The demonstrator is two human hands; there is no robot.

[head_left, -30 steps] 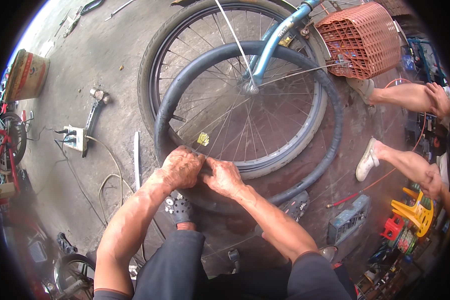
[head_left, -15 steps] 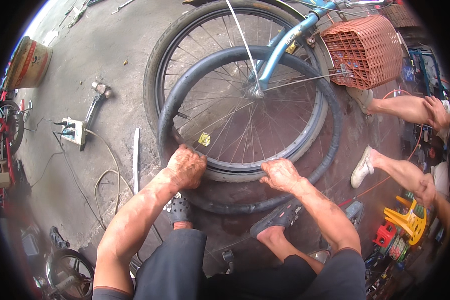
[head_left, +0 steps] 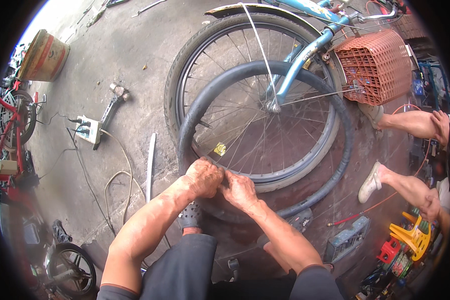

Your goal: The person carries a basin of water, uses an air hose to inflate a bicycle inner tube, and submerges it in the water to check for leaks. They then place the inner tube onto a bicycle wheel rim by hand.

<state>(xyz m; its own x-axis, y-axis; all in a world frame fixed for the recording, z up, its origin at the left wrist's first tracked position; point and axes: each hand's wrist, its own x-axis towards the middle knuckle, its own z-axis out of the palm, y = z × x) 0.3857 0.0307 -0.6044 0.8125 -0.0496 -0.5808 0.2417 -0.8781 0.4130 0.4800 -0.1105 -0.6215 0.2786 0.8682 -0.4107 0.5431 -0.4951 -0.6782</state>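
Note:
A bicycle wheel (head_left: 330,142), with its tyre (head_left: 173,87) around the rim, lies tilted in front of me beneath a blue fork (head_left: 297,65). A dark inner tube (head_left: 346,125) hangs loose over the wheel in a wide ring, its valve (head_left: 205,124) poking inward at the left. My left hand (head_left: 203,177) is closed over the tyre at the wheel's near left edge. Right beside it, my right hand (head_left: 239,190) pinches the same stretch with bent fingers. The hands nearly touch, and the fingertips are hidden.
A red-brown basket (head_left: 375,65) sits on the bicycle at the right. Another person's legs (head_left: 405,185) are near it. On the left lie a power strip (head_left: 89,131), a hammer (head_left: 116,102) and cables. A bucket (head_left: 45,56) stands farther back; a yellow stool (head_left: 412,235) is at lower right.
My right hand has slid left along the wheel's near edge to meet my left hand. The whole view has shifted, so the scene sits farther right and slightly lower.

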